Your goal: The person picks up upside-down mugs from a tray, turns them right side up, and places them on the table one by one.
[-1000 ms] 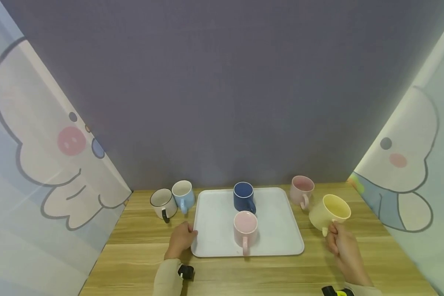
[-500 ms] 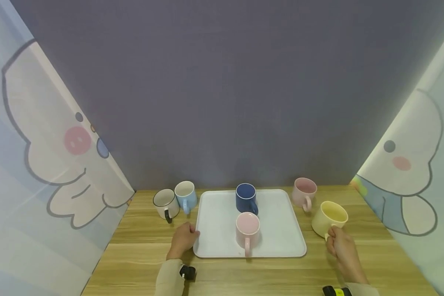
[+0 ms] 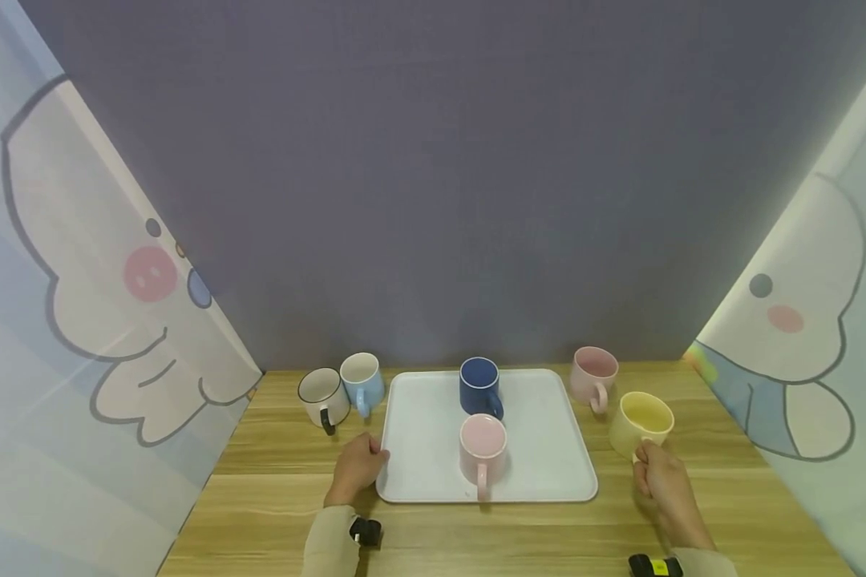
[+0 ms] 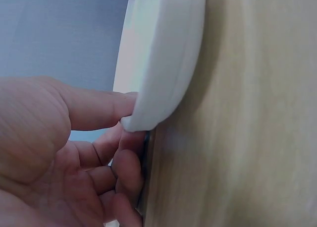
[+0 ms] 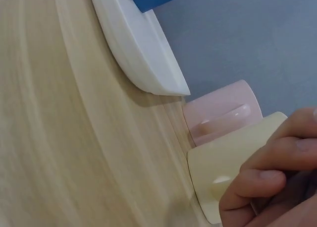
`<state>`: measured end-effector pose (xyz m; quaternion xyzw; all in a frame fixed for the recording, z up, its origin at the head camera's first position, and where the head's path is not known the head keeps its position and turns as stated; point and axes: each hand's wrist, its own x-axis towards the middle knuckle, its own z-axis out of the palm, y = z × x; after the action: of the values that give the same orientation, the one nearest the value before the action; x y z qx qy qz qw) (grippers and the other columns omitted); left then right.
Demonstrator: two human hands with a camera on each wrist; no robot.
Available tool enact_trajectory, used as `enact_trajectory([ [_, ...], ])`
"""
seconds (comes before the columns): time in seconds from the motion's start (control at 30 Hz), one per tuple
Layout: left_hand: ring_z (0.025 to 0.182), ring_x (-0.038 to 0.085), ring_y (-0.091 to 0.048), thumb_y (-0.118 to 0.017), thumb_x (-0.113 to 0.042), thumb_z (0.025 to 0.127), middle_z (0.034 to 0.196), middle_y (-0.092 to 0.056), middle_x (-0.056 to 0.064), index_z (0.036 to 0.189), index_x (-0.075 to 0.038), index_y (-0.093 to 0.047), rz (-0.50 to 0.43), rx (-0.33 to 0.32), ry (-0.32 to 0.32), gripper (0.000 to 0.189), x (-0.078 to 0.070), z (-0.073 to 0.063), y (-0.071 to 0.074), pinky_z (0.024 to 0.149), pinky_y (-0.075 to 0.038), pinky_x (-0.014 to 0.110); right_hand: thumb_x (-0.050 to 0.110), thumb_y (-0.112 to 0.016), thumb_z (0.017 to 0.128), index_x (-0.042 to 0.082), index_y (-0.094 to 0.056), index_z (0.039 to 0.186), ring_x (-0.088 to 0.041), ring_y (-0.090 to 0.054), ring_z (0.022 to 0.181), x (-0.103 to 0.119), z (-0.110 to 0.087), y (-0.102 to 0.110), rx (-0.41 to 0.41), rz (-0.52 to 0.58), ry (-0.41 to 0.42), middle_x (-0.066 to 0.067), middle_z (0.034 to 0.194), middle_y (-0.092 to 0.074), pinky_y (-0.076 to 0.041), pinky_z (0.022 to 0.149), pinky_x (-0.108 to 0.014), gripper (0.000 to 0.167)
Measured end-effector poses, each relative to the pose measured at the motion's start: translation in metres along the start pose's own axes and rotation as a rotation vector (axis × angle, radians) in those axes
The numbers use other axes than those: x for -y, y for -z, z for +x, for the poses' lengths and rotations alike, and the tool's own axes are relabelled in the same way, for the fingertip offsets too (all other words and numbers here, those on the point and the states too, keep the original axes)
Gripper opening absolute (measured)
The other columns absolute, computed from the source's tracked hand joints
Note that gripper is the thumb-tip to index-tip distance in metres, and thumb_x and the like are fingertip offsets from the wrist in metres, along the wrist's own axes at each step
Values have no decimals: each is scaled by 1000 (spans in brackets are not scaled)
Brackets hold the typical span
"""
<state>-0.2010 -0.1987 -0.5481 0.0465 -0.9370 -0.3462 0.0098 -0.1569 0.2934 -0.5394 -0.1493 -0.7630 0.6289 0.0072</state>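
Observation:
My left hand (image 3: 358, 465) pinches the left rim of a white tray (image 3: 422, 461); in the left wrist view the thumb lies over the rim and the curled fingers sit under it. On the tray stand a dark blue mug (image 3: 479, 386) at the back and a light pink mug (image 3: 482, 461) in front, its handle towards me. My right hand (image 3: 665, 481) grips the handle of a pale yellow mug (image 3: 631, 437), right of the tray. This mug stands upright on the table, and the fingers hide most of its handle. Just behind it is another pink mug (image 3: 590, 381).
Left of the tray, a white mug with a black rim and handle (image 3: 321, 401) stands beside a light blue mug (image 3: 362, 381). The wooden table (image 3: 520, 537) ends at a grey back wall (image 3: 433, 200). Cartoon-printed cloths (image 3: 65, 361) flank both sides.
The yellow mug, tilted and raised a second ago, is now down upright on the table, slightly further left, with my right hand still on its handle. The left hand keeps its hold on the tray.

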Motion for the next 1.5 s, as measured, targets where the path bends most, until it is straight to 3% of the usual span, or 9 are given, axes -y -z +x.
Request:
enact_trajectory([
  [0.27,71,21,-53,-70,-15,89,77,-57,6,82,-8,-56,8,2,-5,17,-2,-3,3,64,-40,33,30,-28,112,9,-51,82,-5,-36,46,-2,-2,4,54,-18,51,7,51,-43,-34,43,-26,44],
  [0.47,71,20,-52,-70,-15,90,76,-56,5,82,-7,-56,3,7,-3,18,-2,-2,2,63,-40,32,32,-26,113,3,-52,93,-6,-40,49,-3,-4,4,47,-75,95,6,53,-43,-36,47,-26,44],
  [0.57,72,20,-52,-70,-15,90,77,-57,5,83,-7,-57,-3,9,0,17,-2,0,1,64,-40,32,41,-24,112,2,-52,96,-9,-43,51,0,-6,3,3,-153,52,5,57,-46,-40,52,-27,51],
  [0.7,71,20,-52,-71,-14,90,76,-57,5,82,-6,-56,-4,2,-10,18,-3,-2,2,63,-40,32,46,-26,111,-13,-50,125,-11,-46,51,8,-12,-1,-113,-188,11,2,58,-54,-42,53,-28,66],
  [0.8,70,20,-52,-71,-14,90,75,-56,5,82,-6,-56,-7,-3,-14,18,-4,-3,1,63,-40,32,39,-31,111,-17,-34,145,-10,-43,45,15,-16,-5,-208,-138,47,2,54,-55,-39,46,-27,65],
  [0.9,70,20,-51,-71,-14,90,75,-56,5,82,-7,-56,-9,-2,-13,18,-3,-3,0,62,-39,32,30,-36,110,-14,-40,137,-9,-42,40,22,-17,-13,-250,-108,121,3,48,-51,-38,42,-27,52],
  [1.07,71,20,-52,-70,-14,90,77,-57,6,83,-6,-56,0,9,-13,17,0,1,0,63,-40,32,30,-40,111,-4,-44,131,-8,-44,46,30,-15,-31,-134,-125,171,4,55,-50,-39,46,-27,39],
  [1.27,72,21,-52,-70,-15,90,79,-58,6,84,-7,-57,5,15,-10,17,-1,2,0,64,-41,33,17,-45,109,-8,-52,130,-6,-42,50,37,-6,-62,36,-116,215,2,61,-50,-38,47,-23,33],
  [1.5,72,21,-53,-70,-16,91,79,-59,7,85,-6,-57,9,16,-8,17,-4,-1,2,64,-41,33,18,-56,105,-6,-61,116,-8,-47,53,50,8,-104,171,-89,186,-1,70,-58,-38,50,-22,27],
])
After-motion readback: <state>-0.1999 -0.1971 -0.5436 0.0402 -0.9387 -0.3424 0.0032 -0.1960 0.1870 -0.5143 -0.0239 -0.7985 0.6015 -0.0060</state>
